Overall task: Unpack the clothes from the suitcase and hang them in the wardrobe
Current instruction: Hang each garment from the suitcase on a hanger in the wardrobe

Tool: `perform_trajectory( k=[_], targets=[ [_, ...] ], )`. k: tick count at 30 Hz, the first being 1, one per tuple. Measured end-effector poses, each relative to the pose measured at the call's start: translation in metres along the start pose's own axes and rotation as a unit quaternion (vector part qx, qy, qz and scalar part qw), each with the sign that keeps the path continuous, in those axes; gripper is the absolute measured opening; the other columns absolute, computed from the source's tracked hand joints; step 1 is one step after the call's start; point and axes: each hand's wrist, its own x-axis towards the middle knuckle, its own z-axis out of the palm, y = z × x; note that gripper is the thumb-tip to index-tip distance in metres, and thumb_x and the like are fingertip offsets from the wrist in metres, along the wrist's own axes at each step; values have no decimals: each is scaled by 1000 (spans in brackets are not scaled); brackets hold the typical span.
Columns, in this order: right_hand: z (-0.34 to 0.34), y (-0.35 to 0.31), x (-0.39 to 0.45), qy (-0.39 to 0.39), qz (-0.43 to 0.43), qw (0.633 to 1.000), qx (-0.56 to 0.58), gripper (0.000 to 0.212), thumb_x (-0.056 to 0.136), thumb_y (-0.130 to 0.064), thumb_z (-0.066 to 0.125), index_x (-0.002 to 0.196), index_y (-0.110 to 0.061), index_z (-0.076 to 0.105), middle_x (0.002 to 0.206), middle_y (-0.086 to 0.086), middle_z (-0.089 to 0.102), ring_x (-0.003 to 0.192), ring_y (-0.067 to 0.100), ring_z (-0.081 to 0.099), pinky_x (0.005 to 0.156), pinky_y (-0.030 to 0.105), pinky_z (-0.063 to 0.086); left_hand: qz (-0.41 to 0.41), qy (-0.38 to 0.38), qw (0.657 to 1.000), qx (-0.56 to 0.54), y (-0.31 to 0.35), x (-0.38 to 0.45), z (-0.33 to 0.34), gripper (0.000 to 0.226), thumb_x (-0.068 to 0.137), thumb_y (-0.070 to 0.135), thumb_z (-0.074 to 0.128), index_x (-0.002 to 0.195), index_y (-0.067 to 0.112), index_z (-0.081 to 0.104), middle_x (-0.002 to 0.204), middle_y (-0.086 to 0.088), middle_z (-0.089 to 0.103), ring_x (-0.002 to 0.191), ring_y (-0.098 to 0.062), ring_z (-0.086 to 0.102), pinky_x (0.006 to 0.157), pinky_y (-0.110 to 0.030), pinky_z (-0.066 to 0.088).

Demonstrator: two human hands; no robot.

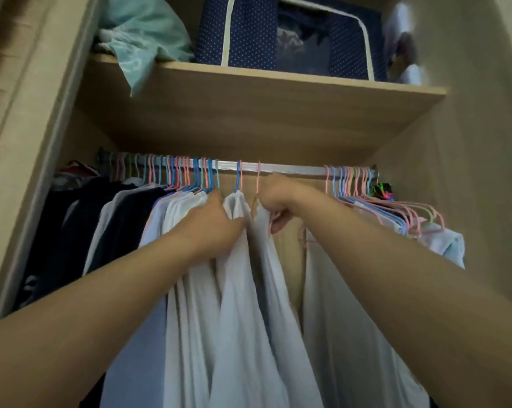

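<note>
A silver rail runs across the wardrobe under a wooden shelf. Several white and dark garments hang from it on pink and blue hangers. My left hand grips the shoulder of a white garment hanging on a blue hanger. My right hand holds the top of a neighbouring white garment just below its pink hanger hook, which is over the rail. The suitcase is out of view.
Dark clothes fill the left of the rail. A bunch of pink and blue hangers crowds the right end. On the shelf above sit a teal cloth and a navy dotted storage box.
</note>
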Motion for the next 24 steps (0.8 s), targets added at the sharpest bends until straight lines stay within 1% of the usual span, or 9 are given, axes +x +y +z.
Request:
perform_trajectory(
  k=[4, 8, 10, 12, 14, 16, 17, 19, 24],
  targets=[
    [16, -26, -2, -57, -56, 997, -25, 23, 83, 9, 67, 106, 8, 67, 97, 26, 71, 80, 34, 73, 64, 42, 63, -13, -37, 999, -15, 9, 20, 10, 30, 88, 44, 56, 107, 21, 60, 114, -9, 67, 106, -30, 65, 83, -35, 55],
    [28, -45, -8, -82, -84, 993, -4, 27, 86, 9, 64, 113, 12, 65, 101, 26, 69, 89, 41, 72, 74, 54, 60, -16, -9, 998, -54, 10, 20, 9, 8, 91, 27, 63, 91, 21, 59, 107, -7, 66, 96, -20, 59, 77, -25, 39],
    [23, -36, -15, -117, -88, 983, 112, 21, 99, -12, 57, 111, 4, 64, 90, 21, 64, 75, 37, 70, 78, 54, 60, -25, -22, 999, -38, 5, 18, 7, 24, 89, 42, 61, 96, 19, 61, 108, -4, 62, 100, -19, 57, 79, -26, 38],
    [5, -11, -21, -105, -92, 981, 133, 42, 106, -46, 34, 100, -13, 59, 98, 12, 63, 71, 27, 64, 75, 38, 56, -61, -31, 997, -43, -2, 21, 6, 58, 85, 58, 58, 125, 15, 62, 128, -8, 61, 118, -27, 58, 90, -31, 43],
    [-29, 26, -18, 78, -100, 984, -121, 41, 105, -47, 34, 98, -17, 61, 109, 7, 62, 83, 24, 62, 77, 28, 48, -80, -23, 995, -53, -4, 22, 8, 79, 86, 60, 59, 149, 15, 43, 148, -10, 51, 133, -30, 50, 104, -36, 44],
    [-62, 72, -20, 236, -34, 883, -403, 35, 98, -36, 46, 125, -18, 59, 126, 9, 60, 113, 29, 55, 90, 35, 44, -72, -10, 996, -44, -6, 25, 12, 86, 86, 61, 58, 155, 16, 32, 155, -10, 45, 139, -31, 45, 112, -41, 41],
    [-73, 95, -22, 245, 11, 849, -469, 40, 95, -34, 50, 133, -20, 55, 128, 7, 58, 120, 30, 50, 94, 39, 42, -71, -3, 997, -34, -7, 26, 15, 81, 90, 54, 58, 155, 14, 30, 155, -12, 44, 139, -33, 45, 112, -40, 40],
    [-86, 128, -28, 198, 47, 831, -518, 37, 94, -30, 51, 130, -22, 56, 129, 7, 57, 122, 31, 49, 96, 41, 43, -72, 16, 997, -23, -7, 27, 17, 68, 97, 44, 54, 153, 12, 32, 152, -14, 46, 136, -35, 47, 106, -38, 40],
    [-88, 145, -33, 266, -32, 786, -558, 21, 93, -20, 53, 110, -22, 65, 115, 2, 68, 108, 25, 64, 90, 34, 42, -112, 50, 990, -76, -4, 33, 16, 45, 102, 36, 47, 138, 10, 54, 132, -16, 59, 118, -34, 56, 92, -36, 44]
  ],
)
